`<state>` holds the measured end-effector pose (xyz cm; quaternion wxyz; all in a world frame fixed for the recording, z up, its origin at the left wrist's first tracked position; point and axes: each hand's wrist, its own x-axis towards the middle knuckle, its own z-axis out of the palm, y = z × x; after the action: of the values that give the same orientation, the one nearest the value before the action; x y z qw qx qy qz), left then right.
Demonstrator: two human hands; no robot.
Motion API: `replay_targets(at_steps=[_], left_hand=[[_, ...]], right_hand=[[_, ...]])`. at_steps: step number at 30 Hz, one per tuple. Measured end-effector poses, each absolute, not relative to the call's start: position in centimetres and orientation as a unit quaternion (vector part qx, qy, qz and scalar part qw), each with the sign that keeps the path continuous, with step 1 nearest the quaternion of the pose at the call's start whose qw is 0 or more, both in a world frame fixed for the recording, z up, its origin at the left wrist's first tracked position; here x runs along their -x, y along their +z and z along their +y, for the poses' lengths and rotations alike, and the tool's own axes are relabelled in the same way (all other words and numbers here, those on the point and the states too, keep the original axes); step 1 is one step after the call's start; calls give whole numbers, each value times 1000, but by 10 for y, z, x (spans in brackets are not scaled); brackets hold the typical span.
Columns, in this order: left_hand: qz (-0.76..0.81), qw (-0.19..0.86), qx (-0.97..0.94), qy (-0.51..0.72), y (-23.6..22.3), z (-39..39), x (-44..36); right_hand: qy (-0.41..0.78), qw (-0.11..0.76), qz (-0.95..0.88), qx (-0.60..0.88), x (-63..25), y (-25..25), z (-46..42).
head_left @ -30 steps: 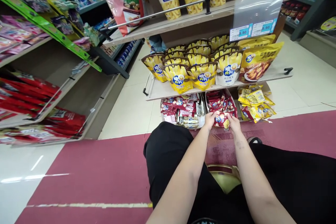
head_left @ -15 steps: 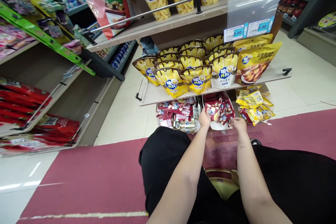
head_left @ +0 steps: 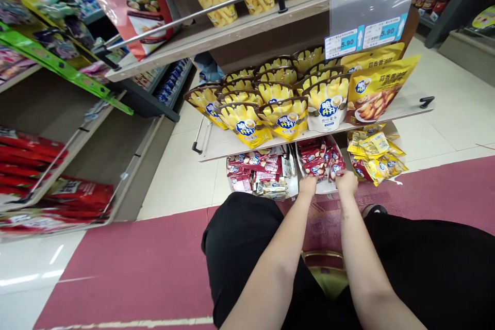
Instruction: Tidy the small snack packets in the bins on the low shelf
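Below the lowest shelf stands a white bin (head_left: pixel 327 187) filled with small red snack packets (head_left: pixel 314 157). My left hand (head_left: pixel 308 185) is closed at the front left of this bin, with the fingers curled at its rim. At the front right corner, my right hand (head_left: pixel 347 183) is likewise closed on the bin's edge, just below a red packet. The fingertips of both hands are mostly hidden by the backs of the hands.
Left of the bin is another bin of mixed packets (head_left: pixel 263 172); yellow packets (head_left: pixel 375 154) lie to the right. Stand-up snack pouches (head_left: pixel 286 118) line the shelf (head_left: pixel 232 150) above. A price-tag holder (head_left: pixel 371 15) hangs at the upper right. My knees flank the bin.
My left hand has moved down from the red packets to the bin's front rim. My right hand has shifted slightly left and inward. The view has turned a little.
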<state>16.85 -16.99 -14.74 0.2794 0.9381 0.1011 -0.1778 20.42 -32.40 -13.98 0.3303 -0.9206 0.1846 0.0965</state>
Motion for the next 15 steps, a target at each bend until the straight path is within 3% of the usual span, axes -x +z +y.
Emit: replay_targets(at_steps=[4, 7, 10, 15], left_hand=[[134, 257, -943, -160, -150, -169, -173], [163, 245, -945, -144, -152, -168, -177], [188, 241, -944, -127, -155, -165, -178], [206, 256, -938, -115, -160, -158, -176]], right_hand=[[34, 342, 102, 934, -218, -115, -357], [9, 443, 30, 896, -223, -111, -371], [66, 515, -30, 854, -225, -117, -371], [129, 437, -37, 889, -218, -137, -349]])
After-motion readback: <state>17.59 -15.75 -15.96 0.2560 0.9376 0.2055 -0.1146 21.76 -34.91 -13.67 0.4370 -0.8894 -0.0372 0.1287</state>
